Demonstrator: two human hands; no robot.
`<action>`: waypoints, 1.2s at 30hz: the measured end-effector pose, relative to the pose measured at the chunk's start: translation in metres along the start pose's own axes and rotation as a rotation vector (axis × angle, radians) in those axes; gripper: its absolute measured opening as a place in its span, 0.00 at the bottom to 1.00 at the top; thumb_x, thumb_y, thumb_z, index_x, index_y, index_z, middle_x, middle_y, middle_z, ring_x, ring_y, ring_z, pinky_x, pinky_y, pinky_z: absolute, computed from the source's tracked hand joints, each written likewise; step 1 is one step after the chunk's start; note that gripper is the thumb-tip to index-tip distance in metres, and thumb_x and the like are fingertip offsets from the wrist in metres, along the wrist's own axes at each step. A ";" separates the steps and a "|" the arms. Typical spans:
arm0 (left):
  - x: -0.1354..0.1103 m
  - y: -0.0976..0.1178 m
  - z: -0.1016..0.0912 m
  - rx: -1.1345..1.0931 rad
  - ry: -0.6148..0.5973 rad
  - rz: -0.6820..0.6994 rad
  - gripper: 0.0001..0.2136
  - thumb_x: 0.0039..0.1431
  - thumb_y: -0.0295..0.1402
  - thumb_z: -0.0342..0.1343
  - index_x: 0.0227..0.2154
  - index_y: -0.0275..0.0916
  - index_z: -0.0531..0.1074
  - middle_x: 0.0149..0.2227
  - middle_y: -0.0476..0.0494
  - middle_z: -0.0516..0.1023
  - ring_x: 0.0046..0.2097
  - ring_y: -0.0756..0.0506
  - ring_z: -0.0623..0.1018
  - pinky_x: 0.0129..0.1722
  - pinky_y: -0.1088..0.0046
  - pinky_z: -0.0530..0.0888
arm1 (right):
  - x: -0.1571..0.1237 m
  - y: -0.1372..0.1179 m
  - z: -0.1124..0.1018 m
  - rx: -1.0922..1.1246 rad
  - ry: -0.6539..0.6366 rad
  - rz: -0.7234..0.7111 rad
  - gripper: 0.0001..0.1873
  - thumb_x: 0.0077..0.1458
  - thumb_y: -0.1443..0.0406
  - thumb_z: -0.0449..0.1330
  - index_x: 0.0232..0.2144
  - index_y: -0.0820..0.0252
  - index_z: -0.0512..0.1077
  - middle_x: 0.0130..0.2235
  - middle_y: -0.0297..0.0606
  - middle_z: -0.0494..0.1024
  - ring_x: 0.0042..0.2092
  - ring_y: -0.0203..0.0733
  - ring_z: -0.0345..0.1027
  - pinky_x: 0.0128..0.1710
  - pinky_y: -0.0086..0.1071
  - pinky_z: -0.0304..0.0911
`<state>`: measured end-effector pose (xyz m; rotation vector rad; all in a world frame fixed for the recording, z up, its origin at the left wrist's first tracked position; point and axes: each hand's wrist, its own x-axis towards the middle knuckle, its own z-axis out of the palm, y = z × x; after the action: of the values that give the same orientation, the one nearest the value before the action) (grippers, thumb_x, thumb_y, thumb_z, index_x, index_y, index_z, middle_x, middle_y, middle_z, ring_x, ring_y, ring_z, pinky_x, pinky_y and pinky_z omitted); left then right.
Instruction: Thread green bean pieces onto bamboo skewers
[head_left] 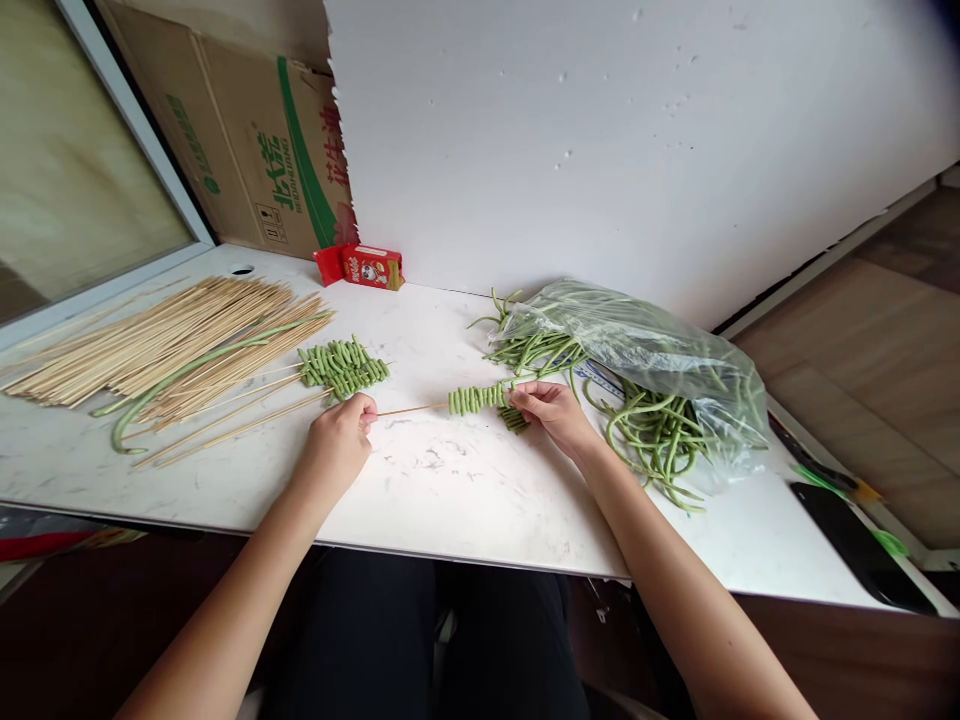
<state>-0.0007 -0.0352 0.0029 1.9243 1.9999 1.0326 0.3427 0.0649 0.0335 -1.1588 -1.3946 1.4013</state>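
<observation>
My left hand is closed around the bare end of a thin bamboo skewer. Short green lengths of long bean sit packed side by side on the skewer's other half. At that end, my right hand pinches the bean by the skewer's tip; the fingers partly cover it. Just below these fingers shows another small green bean bundle, partly hidden. Left of centre, several finished-looking bean skewers lie together on the white table, their sticks pointing left.
Many loose bamboo skewers are spread at the left, with a long bean across them. A clear plastic bag of long beans spills at the right. Behind stand a red box and a carton. A black phone lies far right.
</observation>
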 end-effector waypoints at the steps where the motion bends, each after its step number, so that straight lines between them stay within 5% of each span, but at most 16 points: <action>1: 0.000 0.001 0.000 0.000 0.001 -0.004 0.17 0.51 0.12 0.47 0.34 0.43 0.70 0.35 0.46 0.84 0.42 0.42 0.85 0.40 0.71 0.75 | 0.000 0.000 0.000 0.001 -0.002 0.001 0.24 0.40 0.48 0.82 0.29 0.60 0.83 0.31 0.38 0.83 0.29 0.34 0.64 0.29 0.31 0.60; 36: -0.002 0.002 -0.002 0.059 0.018 0.049 0.14 0.56 0.16 0.49 0.34 0.42 0.72 0.35 0.44 0.84 0.41 0.40 0.85 0.39 0.68 0.74 | 0.000 0.001 0.001 -0.036 -0.001 0.018 0.27 0.38 0.46 0.82 0.30 0.60 0.83 0.29 0.37 0.81 0.27 0.34 0.62 0.28 0.33 0.57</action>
<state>0.0005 -0.0375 0.0048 2.0106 2.0241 1.0176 0.3419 0.0648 0.0323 -1.1967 -1.4178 1.3946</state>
